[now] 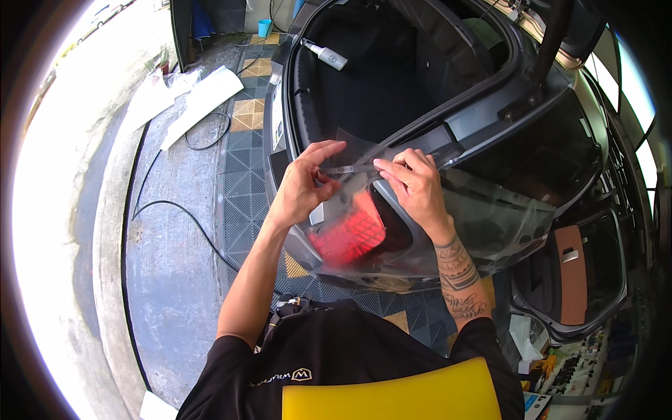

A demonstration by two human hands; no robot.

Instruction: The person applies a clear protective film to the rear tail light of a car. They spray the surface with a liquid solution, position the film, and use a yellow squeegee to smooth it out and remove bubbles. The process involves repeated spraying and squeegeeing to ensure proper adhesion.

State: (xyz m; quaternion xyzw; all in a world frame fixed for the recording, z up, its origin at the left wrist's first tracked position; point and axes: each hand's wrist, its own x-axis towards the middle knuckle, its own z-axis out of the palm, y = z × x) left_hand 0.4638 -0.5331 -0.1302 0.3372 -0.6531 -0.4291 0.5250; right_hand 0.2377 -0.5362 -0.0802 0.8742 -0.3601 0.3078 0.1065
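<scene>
Both hands, left [302, 183] and right [413, 183], pinch a clear film sheet [490, 217] over the red tail light [348, 234]

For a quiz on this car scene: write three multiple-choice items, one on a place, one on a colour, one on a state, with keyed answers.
1. Where does the white spray bottle lie?
A. inside the open car boot
B. on the grey concrete floor
C. in the left hand

2. What colour is the ribbed tail light under the clear plastic film sheet?
A. blue
B. red
C. green

3. How is the film held?
A. by the left hand alone
B. by no hand
C. pinched by both hands

Answers:
1 A, it rests in the dark boot.
2 B, it shows red through the film.
3 C, the left hand and right hand both grip its top edge.
</scene>
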